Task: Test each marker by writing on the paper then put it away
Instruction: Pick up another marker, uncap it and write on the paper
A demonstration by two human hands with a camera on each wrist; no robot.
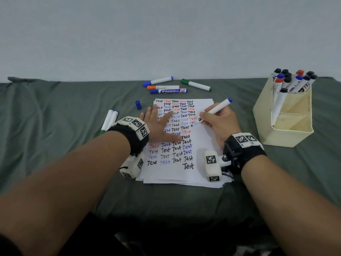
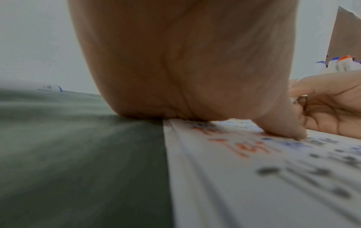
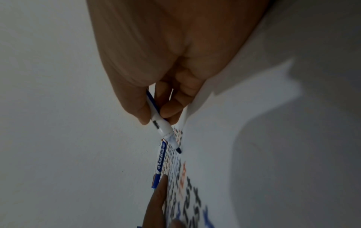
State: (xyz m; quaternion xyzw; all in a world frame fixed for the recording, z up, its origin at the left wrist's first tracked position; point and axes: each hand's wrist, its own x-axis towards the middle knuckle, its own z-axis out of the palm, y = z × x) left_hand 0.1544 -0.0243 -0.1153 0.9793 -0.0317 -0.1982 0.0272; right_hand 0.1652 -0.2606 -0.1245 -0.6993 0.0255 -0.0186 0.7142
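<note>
A stack of white paper (image 1: 203, 145) covered with rows of "Test" in black, red and blue lies on the green cloth. My left hand (image 1: 162, 124) lies flat on the sheet's left side, fingers spread, palm (image 2: 185, 61) pressing the paper (image 2: 254, 185) down. My right hand (image 1: 219, 122) grips an uncapped white marker (image 1: 215, 109) with a blue end, its dark tip touching the paper beside the faint blue writing. In the right wrist view the fingers pinch the marker (image 3: 162, 125) with its tip on the paper (image 3: 224, 138). Its blue cap (image 1: 138, 104) lies left of the sheet.
A cream box (image 1: 287, 124) at the right holds several capped markers (image 1: 293, 80). Several loose markers (image 1: 167, 86) lie behind the paper, a green one (image 1: 196, 85) among them. Two more markers (image 1: 108, 121) lie left of my left wrist. A pale wall stands behind.
</note>
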